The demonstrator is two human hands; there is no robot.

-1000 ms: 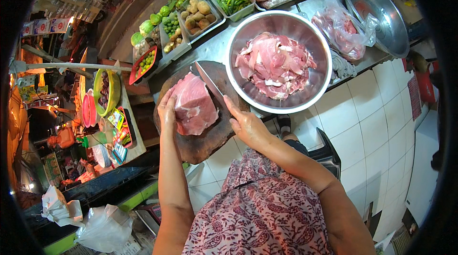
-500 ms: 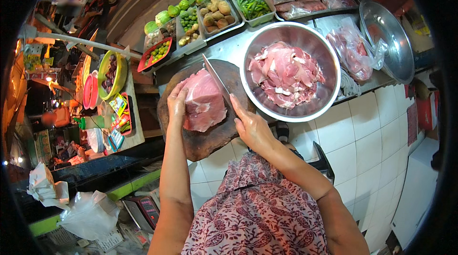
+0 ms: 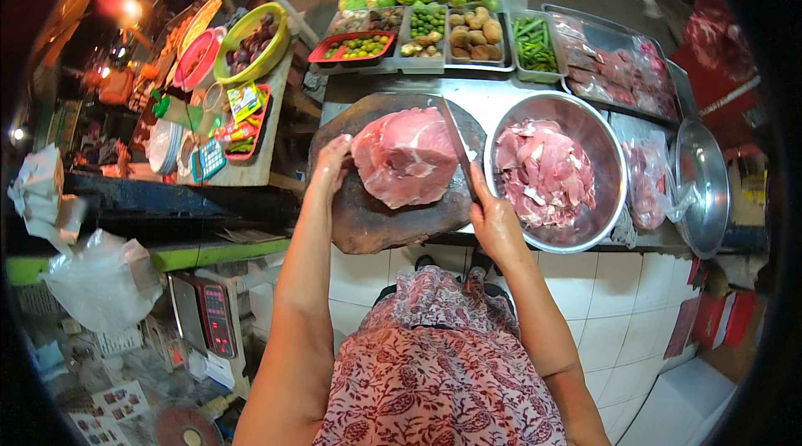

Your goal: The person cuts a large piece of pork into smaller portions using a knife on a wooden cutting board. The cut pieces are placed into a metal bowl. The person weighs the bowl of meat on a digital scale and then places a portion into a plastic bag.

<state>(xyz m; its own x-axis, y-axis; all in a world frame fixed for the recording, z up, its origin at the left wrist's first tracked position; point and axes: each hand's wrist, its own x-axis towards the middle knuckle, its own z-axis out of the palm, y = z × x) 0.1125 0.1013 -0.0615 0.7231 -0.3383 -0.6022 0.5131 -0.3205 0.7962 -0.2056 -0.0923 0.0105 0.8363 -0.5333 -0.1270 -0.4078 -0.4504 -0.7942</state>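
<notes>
A large pink block of raw meat (image 3: 405, 158) lies on a thick round wooden chopping block (image 3: 368, 225). My left hand (image 3: 331, 164) has its fingers against the meat's left edge, steadying it. In my right hand (image 3: 497, 216) is a knife (image 3: 456, 139), fingers wrapped round the handle. Its long blade points away from me, along the right side of the meat. To the right stands a wide steel bowl (image 3: 614, 195) with a heap of sliced raw meat (image 3: 543, 174) in it.
Behind the chopping block are tubs of potatoes (image 3: 474, 32), green chillies (image 3: 535, 43) and limes, plus a red tray (image 3: 351, 47). A metal tray (image 3: 618, 62) of packed meat, bagged meat (image 3: 647, 183) and a steel basin (image 3: 702, 187) stand right. A digital scale (image 3: 205, 312) sits lower left.
The view has swung, shifting the whole scene. My left hand has slid from the top of the meat to its left edge. The meat sits turned, and the knife stays at its right side.
</notes>
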